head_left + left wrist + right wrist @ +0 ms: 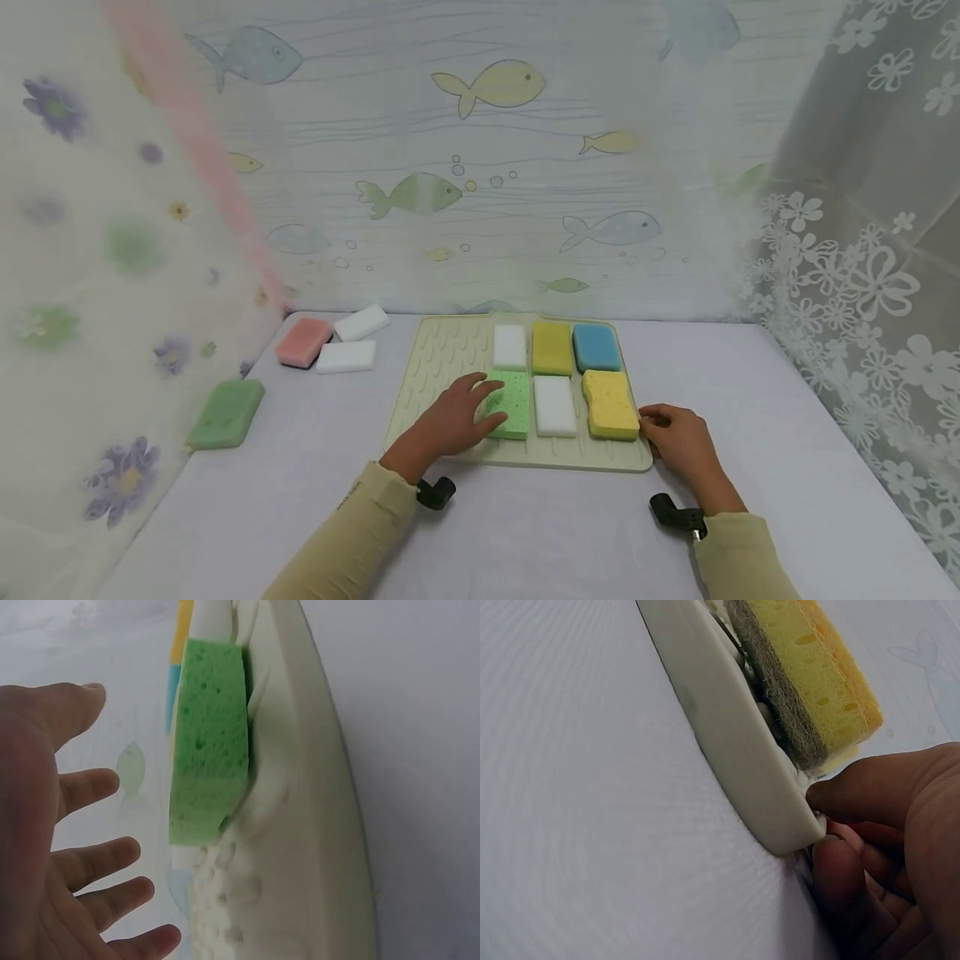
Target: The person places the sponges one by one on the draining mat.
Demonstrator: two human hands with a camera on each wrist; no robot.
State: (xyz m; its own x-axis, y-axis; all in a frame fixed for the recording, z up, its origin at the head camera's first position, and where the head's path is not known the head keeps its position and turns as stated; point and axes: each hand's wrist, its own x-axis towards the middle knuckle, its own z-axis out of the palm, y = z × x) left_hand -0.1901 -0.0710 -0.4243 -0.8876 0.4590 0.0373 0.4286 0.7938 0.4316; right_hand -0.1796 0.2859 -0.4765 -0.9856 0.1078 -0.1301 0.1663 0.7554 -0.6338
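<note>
Our left hand (450, 423) lies open, fingertips on the green sponge (512, 403) just ahead (long axis pointing away); our right hand (678, 440) pinches the mat (442, 358) corner.

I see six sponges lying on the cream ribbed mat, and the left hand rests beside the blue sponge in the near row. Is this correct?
Not quite: the left hand rests beside the green porous sponge, not a blue one. The blue rectangular sponge lies in the far row, untouched. The head view shows this. The rest holds: six sponges lie on the cream ribbed mat.
</note>
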